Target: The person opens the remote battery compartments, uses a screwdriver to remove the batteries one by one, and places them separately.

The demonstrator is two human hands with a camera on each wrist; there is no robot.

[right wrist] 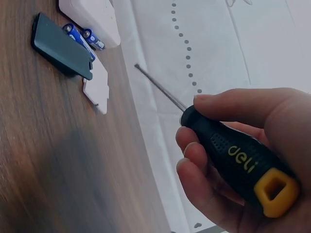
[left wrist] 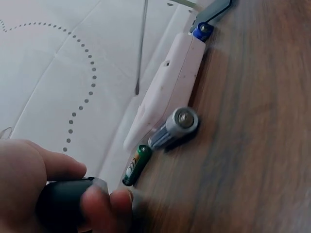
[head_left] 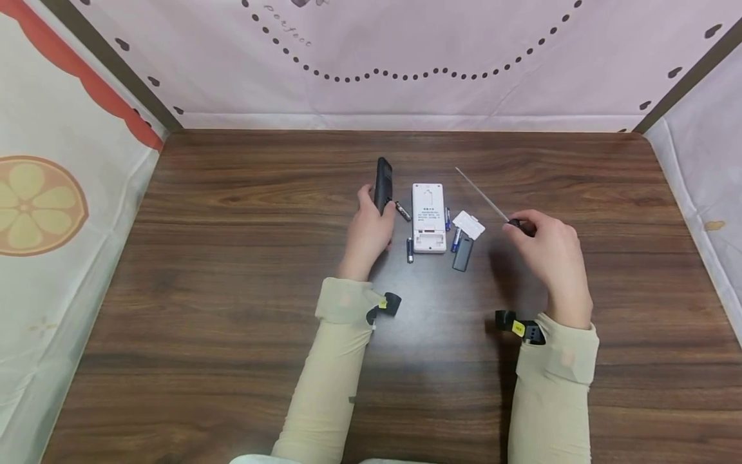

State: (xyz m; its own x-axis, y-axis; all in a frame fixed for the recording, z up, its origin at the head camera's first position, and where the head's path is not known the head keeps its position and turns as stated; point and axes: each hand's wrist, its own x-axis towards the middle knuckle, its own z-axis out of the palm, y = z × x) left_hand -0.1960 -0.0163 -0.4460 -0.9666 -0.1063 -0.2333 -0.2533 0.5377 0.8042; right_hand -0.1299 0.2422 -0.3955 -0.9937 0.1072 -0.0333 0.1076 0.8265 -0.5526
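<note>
My left hand (head_left: 369, 225) grips a black remote control (head_left: 383, 183), tilted up on its edge; in the left wrist view fingers hide much of it. In my right hand (head_left: 551, 251) is a screwdriver (right wrist: 233, 155) with a black and yellow handle, its thin shaft pointing away to the upper left. Between the hands a white remote control (head_left: 429, 209) lies back side up, its battery compartment uncovered. A green-ended battery (left wrist: 137, 165) and a silver-blue battery (left wrist: 175, 127) lie at its left. Right of it are blue batteries (head_left: 456, 240), a white battery cover (head_left: 469, 225) and a dark grey cover (head_left: 462, 254).
The wooden table (head_left: 232, 258) carries all these things. A pale cloth with a dotted pattern (head_left: 406, 103) hangs along the back edge, and more cloth (head_left: 46, 290) stands at the left and right sides.
</note>
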